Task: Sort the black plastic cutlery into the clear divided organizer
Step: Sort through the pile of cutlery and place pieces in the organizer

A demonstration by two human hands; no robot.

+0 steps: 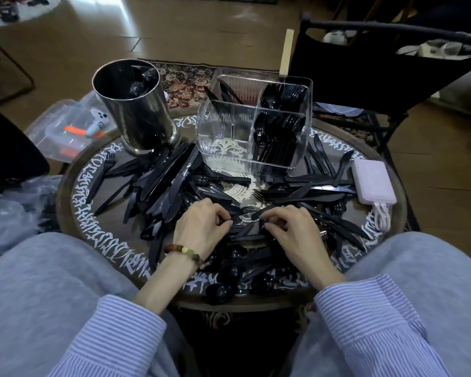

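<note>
Both hands work close together at the near middle of a round dark surface point(74, 202). The left hand point(201, 227) and right hand point(291, 229) each have fingers curled, pinching pieces of thin, glossy black plastic cutlery point(161, 183), which lies scattered in a loose heap around them. Beyond stands the clear divided organizer point(229, 131), ribbed and upright, its right compartments already holding forks and spoons. A metal canister point(136, 115) stands to its left.
</note>
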